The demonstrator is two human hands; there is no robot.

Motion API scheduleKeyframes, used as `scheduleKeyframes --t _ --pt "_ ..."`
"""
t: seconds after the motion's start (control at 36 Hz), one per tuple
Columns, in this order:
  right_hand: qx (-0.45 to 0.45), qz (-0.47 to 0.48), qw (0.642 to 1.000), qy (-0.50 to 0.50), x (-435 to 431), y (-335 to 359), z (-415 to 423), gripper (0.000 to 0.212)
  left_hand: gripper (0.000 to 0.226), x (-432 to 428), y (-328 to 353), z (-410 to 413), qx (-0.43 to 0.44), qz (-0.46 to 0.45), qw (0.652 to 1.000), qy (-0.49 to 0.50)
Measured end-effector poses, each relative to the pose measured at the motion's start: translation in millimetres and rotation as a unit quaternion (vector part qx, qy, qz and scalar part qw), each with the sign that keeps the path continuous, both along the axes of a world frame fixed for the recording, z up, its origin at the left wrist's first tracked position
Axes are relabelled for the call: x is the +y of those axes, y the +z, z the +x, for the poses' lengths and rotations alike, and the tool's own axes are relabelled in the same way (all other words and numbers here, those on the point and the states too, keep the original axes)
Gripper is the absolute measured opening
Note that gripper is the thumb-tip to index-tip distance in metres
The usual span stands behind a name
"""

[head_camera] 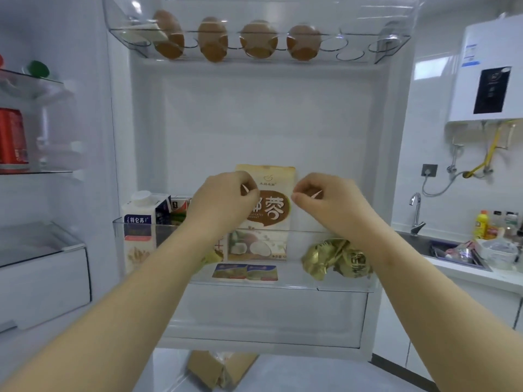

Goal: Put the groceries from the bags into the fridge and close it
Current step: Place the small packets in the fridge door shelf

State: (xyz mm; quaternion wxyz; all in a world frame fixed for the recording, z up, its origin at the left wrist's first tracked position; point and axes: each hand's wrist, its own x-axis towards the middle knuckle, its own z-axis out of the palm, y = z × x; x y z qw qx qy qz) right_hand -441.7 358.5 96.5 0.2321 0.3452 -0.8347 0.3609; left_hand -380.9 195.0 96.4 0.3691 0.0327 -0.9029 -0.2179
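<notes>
Your left hand [223, 202] and right hand [328, 202] pinch the coconut pouch [268, 176]; milk carton [140, 227] left of fingers [250, 195] shelved, fridge [268, 114] open.

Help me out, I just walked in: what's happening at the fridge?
A person holds a coconut pouch upright in the open fridge door's lower bin, left hand and right hand pinching its edges. A milk carton stands to its left, a gold packet lies to its right, and four eggs sit in the rack above.
</notes>
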Motion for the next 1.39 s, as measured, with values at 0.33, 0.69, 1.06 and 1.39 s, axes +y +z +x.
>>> scheduleKeyframes --t 0.33,0.69,1.06,1.39 --pt "0.06 -0.055 0.98 -0.183 97.2 -44.8 49.5 0.009 0.02 85.7 -30.8 -3.7 0.103 -0.116 0.98 -0.128" --pt "-0.036 -0.009 0.944 -0.329 225.2 -115.9 56.0 0.015 0.03 232.8 -93.3 -30.3 0.179 -0.164 0.928 -0.282" --pt "-0.194 0.056 0.884 -0.423 396.3 -195.5 17.9 0.028 0.031 413.9 -185.3 -112.3 -0.021 -0.162 0.919 -0.358" --pt "-0.267 0.064 0.839 -0.47 500.5 -239.1 -40.0 0.026 0.031 532.0 -232.8 -187.8 -0.109 -0.175 0.882 -0.424"
